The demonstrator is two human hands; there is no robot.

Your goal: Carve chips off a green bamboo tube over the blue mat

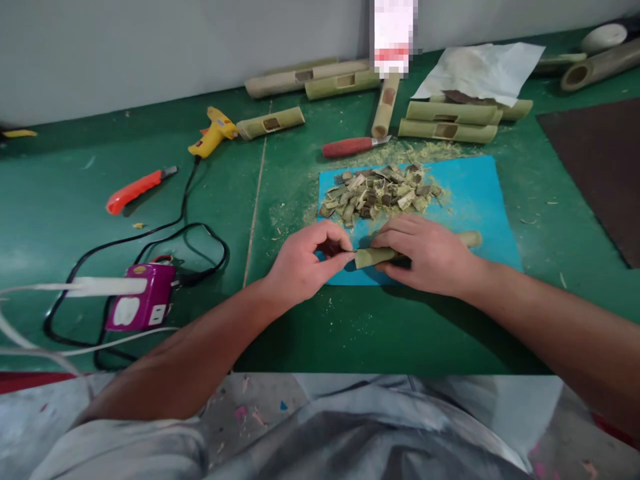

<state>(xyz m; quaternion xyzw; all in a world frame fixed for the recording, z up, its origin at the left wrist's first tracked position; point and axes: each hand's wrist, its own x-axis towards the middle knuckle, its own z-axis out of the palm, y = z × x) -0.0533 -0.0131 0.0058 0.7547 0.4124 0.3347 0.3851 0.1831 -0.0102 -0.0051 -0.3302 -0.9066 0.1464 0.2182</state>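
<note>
My right hand (433, 255) is wrapped over a green bamboo tube (369, 257) lying across the near part of a blue sheet (477, 193). The tube's far end sticks out beyond my wrist; its middle is covered by the palm and fingers. At the tube's left end, my left hand (311, 260) is closed in a pinch, thumb against forefinger. Something thin and dark shows at those fingertips, too small to name. Just beyond both hands lies a heap of bamboo chips (380, 193) with fine shavings.
A red-handled knife (350, 147) lies behind the sheet. Notched bamboo tubes (447, 131) stand further back, some under white paper (475, 70). To the left are a yellow glue gun (214, 133), an orange utility knife (137, 190), a purple power adapter (143, 297) and looping cables.
</note>
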